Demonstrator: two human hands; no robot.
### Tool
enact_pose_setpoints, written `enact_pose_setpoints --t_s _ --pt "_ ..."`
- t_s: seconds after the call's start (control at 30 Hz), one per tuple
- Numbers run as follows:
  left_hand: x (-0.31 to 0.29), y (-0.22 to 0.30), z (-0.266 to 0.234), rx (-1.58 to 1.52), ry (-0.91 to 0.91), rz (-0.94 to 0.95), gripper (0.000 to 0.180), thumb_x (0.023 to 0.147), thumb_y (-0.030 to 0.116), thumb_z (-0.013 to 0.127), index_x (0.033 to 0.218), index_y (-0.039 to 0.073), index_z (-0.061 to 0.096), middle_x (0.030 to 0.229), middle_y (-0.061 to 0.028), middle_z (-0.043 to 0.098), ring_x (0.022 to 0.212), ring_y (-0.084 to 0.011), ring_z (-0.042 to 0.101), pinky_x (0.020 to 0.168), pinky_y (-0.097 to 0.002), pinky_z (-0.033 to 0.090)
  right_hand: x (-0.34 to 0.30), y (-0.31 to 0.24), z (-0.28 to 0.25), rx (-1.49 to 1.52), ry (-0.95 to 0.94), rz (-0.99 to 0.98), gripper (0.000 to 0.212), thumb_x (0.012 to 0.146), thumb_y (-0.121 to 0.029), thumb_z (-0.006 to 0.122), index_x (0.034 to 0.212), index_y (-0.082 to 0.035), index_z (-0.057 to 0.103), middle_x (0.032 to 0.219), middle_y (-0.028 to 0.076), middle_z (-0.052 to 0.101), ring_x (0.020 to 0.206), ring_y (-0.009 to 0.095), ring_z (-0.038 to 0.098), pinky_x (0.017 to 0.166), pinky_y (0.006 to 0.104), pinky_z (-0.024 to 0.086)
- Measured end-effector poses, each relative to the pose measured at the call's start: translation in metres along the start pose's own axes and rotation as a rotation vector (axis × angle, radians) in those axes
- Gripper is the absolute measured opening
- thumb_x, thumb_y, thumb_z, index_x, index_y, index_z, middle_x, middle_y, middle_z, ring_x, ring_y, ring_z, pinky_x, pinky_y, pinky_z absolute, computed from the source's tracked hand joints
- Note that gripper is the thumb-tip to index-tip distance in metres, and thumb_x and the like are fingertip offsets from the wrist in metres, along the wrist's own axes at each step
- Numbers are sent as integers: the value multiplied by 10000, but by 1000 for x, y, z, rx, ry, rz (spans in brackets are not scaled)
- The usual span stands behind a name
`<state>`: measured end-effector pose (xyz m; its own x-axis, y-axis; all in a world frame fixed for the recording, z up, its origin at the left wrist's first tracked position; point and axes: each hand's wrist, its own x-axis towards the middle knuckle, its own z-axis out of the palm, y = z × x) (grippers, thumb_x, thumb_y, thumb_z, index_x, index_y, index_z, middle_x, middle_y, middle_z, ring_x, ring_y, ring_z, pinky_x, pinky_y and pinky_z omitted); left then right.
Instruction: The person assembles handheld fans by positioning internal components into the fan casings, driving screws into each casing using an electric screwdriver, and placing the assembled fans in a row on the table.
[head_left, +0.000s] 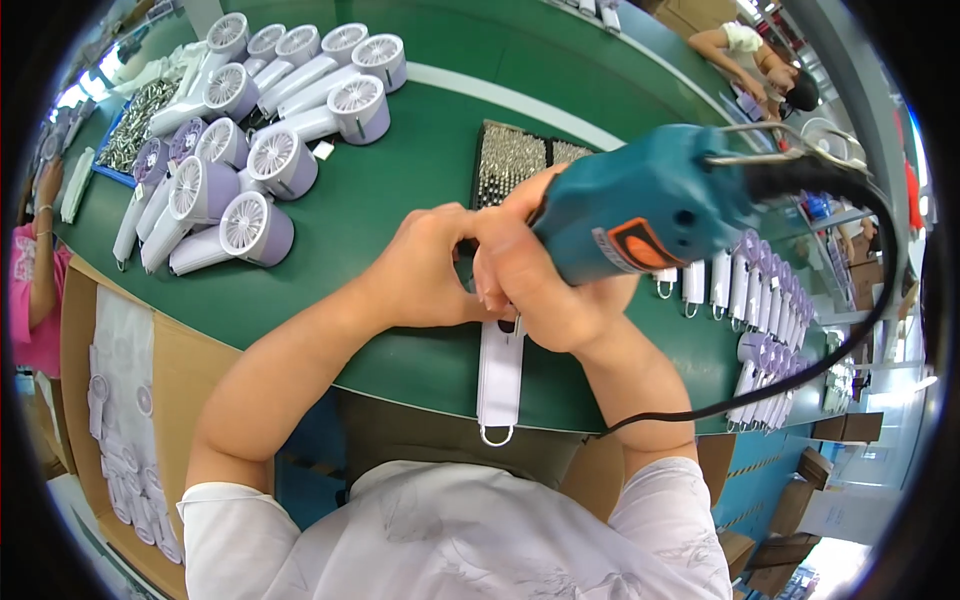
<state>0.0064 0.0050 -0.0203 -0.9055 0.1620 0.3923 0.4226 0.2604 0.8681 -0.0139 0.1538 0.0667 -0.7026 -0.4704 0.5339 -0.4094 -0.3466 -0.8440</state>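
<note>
My right hand [545, 290] grips a teal electric screwdriver [650, 205] with a black cable, its tip pointing down and hidden behind my hands. My left hand [425, 265] is closed around the upper part of a white and lilac hand-held fan; only the white handle [499, 375] with a metal loop at its end shows below my hands, hanging past the green table's near edge [400, 375]. Just beyond my hands lies a black tray of small silver screws [510, 160].
Several finished white and lilac fans [245, 215] lie at the left, more [765, 300] stand in rows at the right. A blue tray of screws [140, 125] sits far left. Other people work at the left edge [35, 290] and top right [760, 65]. Cardboard boxes [130, 400] stand below.
</note>
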Motion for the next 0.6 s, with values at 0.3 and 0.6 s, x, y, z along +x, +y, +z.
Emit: enact_pose_setpoints --t_s 0.3,0.6 --pt "1 3 0 28 -26 -36 518 522 254 953 925 43 706 777 -97 647 723 -240 629 680 -355 519 -6 3 -5 29 23 59 68 922 1 606 896 22 547 611 69 583 471 131 571 447 276 482" --pt "0 18 -1 139 -90 -4 558 583 271 946 1053 61 729 936 -72 710 804 -193 645 689 -309 511 16 -41 -83 141 161 -217 316 1072 -278 389 998 -27 566 563 50 474 417 178 469 432 345 444"
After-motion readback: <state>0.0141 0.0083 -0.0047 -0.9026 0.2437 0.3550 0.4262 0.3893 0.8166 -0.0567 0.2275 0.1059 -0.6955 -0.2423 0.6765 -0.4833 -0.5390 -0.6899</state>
